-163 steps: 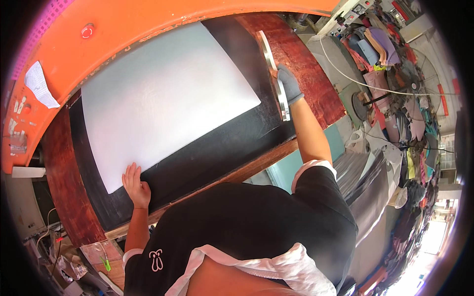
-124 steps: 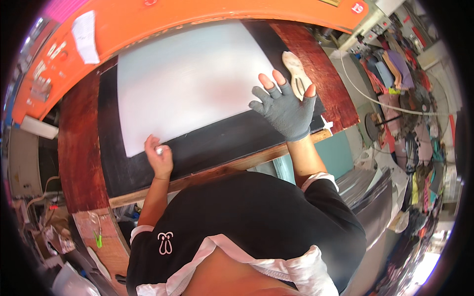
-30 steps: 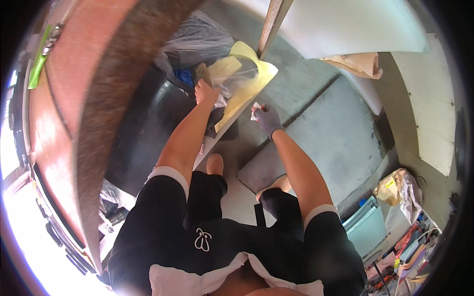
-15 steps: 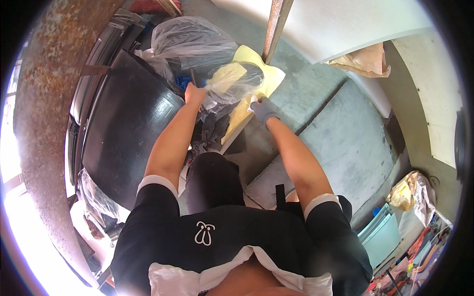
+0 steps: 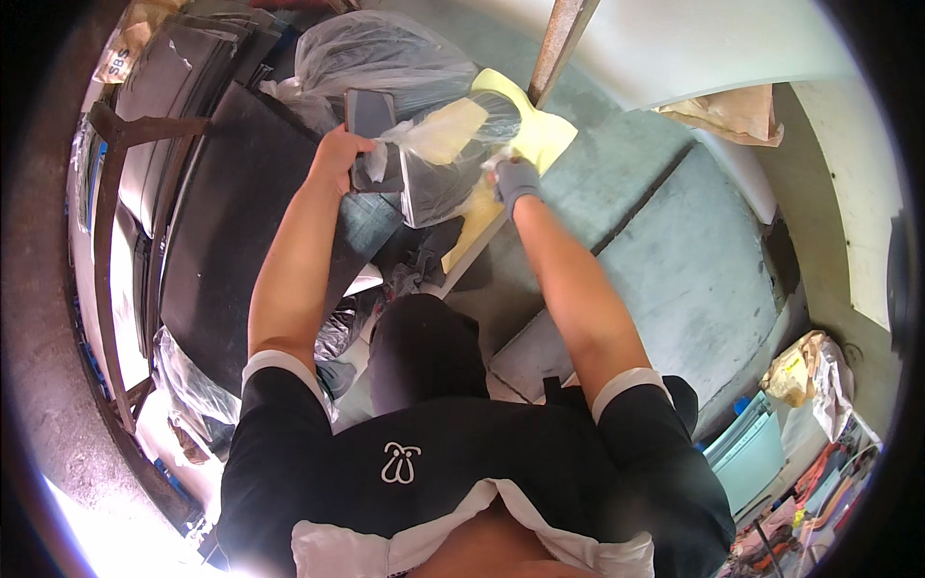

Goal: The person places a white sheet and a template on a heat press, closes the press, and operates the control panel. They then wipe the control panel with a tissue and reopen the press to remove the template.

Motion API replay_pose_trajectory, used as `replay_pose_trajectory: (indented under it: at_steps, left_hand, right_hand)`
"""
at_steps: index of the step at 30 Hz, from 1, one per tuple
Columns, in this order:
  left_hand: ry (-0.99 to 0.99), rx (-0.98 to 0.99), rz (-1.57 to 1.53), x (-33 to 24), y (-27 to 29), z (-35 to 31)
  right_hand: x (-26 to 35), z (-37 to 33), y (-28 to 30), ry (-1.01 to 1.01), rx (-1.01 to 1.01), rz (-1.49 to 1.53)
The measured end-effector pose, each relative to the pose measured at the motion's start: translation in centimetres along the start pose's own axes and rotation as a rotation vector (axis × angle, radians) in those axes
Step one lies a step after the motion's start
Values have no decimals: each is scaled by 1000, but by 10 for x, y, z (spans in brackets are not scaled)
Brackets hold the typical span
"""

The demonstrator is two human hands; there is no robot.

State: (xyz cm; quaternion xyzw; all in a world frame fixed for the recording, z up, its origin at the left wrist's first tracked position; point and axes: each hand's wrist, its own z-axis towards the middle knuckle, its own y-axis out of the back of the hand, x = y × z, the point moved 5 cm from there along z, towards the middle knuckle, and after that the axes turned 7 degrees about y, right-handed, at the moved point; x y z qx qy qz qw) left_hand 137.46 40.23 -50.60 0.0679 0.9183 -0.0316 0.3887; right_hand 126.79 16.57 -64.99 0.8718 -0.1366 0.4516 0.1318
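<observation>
Clear crumpled plastic bag (image 5: 453,159) held up over concrete floor (image 5: 665,260), near yellow foam sheet (image 5: 525,144). Left hand (image 5: 339,154) clamped on bag edge plus dark flat piece (image 5: 369,114); gloved right hand (image 5: 515,178) gripping opposite edge. Bag stretched between them; contents not yet out.

The bare left hand (image 5: 339,154) grips a dark flat piece (image 5: 369,114). The gloved right hand (image 5: 516,179) holds a clear plastic bag (image 5: 453,164) over yellow sheets (image 5: 540,135) on the floor (image 5: 674,279).
</observation>
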Motion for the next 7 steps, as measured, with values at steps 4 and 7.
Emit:
replay_pose_trajectory:
  at_steps: [4, 7]
  left_hand:
    - [-36, 70, 86, -2, 10, 0]
    - [-38, 224, -56, 2, 18, 5]
  right_hand:
    - [3, 7, 14, 48, -277, 163]
    - [-11, 32, 2, -34, -67, -89]
